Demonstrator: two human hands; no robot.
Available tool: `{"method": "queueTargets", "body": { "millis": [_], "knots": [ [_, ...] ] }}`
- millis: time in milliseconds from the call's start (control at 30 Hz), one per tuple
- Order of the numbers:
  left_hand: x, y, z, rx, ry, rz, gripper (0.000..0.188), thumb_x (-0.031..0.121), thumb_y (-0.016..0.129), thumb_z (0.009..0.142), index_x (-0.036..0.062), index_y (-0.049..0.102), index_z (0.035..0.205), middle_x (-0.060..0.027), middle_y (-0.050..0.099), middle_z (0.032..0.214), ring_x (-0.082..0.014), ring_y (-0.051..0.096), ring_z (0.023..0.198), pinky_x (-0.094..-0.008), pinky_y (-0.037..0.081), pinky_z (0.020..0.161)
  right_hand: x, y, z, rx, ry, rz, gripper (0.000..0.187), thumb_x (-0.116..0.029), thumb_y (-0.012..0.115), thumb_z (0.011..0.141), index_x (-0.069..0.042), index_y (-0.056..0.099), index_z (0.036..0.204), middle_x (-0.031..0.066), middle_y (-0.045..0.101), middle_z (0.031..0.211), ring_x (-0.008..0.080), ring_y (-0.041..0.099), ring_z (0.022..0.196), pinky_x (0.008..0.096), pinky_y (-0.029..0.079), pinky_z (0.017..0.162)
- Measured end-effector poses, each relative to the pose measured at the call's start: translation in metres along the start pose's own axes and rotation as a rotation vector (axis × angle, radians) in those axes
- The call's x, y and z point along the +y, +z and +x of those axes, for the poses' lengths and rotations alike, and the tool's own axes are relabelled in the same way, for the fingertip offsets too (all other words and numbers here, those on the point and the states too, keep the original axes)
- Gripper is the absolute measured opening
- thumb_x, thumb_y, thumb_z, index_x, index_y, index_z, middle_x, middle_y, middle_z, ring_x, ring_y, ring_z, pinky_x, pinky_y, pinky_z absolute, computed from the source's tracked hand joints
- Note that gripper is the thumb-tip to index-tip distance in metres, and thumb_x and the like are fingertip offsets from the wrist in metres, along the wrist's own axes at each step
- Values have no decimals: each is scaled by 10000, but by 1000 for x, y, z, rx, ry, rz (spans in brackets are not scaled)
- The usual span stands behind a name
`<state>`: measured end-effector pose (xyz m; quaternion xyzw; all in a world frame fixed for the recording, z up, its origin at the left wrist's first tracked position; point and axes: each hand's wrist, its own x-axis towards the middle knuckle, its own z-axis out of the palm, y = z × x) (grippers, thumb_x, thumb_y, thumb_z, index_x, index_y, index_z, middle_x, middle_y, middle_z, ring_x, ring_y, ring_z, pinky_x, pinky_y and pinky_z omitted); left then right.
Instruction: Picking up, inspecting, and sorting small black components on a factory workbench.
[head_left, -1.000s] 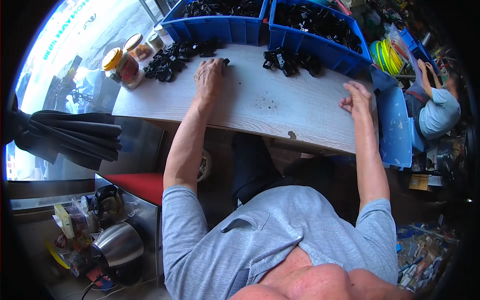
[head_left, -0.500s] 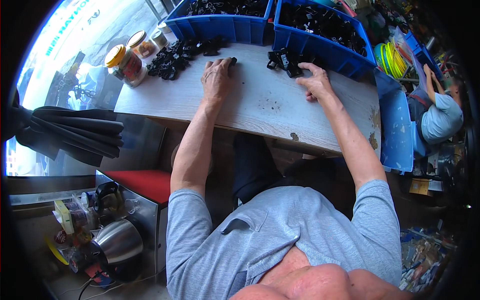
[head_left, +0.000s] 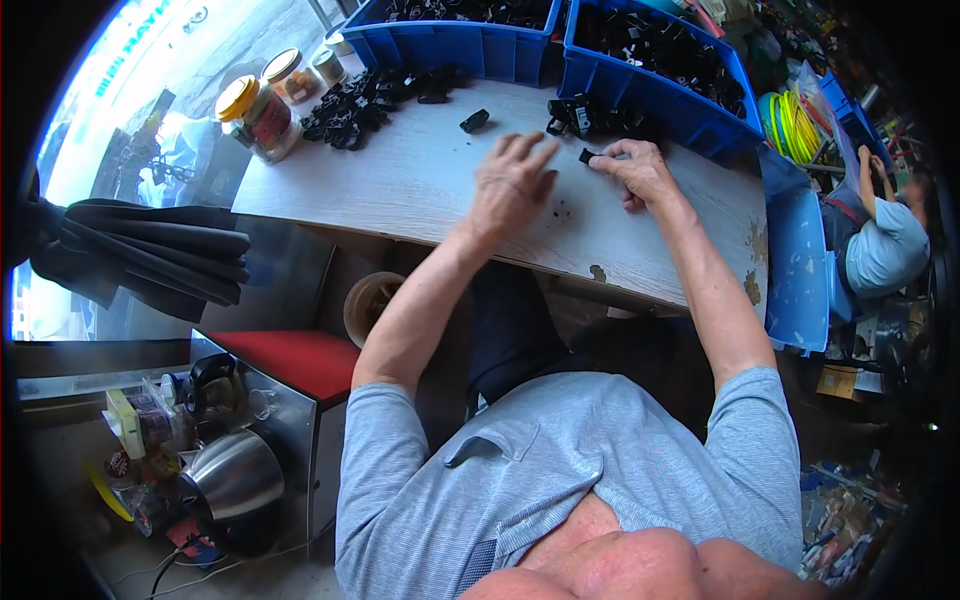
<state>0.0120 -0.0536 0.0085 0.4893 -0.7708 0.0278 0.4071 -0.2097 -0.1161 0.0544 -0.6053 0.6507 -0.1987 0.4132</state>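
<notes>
My right hand pinches a small black plastic part between thumb and fingers, just in front of a small heap of black parts. Over the middle of the table, my left hand has its fingers apart and holds nothing that I can see; motion smears it a little. A lone black part lies on the tabletop beyond the left hand. Farther left spreads a larger pile of similar black parts. The exact kind of these parts is too small to make out.
Two blue bins full of black parts line the table's far edge. Jars with yellow and white lids stand at the left. Beyond the table's right end are a light blue tub and a seated person. A steel kettle sits lower left.
My left hand has let go of a black part, leaving it on the table, and moved right toward my right hand. My right hand has picked up a small black part from beside the heap.
</notes>
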Motion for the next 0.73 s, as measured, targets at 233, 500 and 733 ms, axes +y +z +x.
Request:
{"method": "queueTargets", "body": {
  "millis": [233, 500, 733],
  "knots": [
    [17, 23, 12, -186, 81, -14, 233, 222, 699, 907, 105, 699, 1108, -106, 694, 1107, -332, 613, 1082, -448, 504, 907, 8, -1, -9, -192, -35, 22, 325, -376, 696, 936, -60, 719, 1010, 29, 564, 569, 123, 539, 400, 287, 448, 352],
    [7, 19, 17, 86, -75, -35, 262, 235, 739, 899, 88, 714, 1115, -123, 697, 1114, -344, 616, 1049, -432, 518, 896, 13, 10, -11, 15, 1, 184, 415, -401, 727, 919, -63, 697, 1157, 21, 560, 576, 110, 544, 419, 276, 454, 364],
    [-60, -22, 28, -143, -339, 385, 344, 221, 698, 900, 88, 679, 1216, -147, 688, 1247, -354, 627, 1110, -444, 498, 961, 12, 9, -15, -41, -147, 89, 580, -300, 827, 826, -110, 617, 1333, 17, 586, 628, 109, 563, 445, 268, 463, 376]
  ]
}}
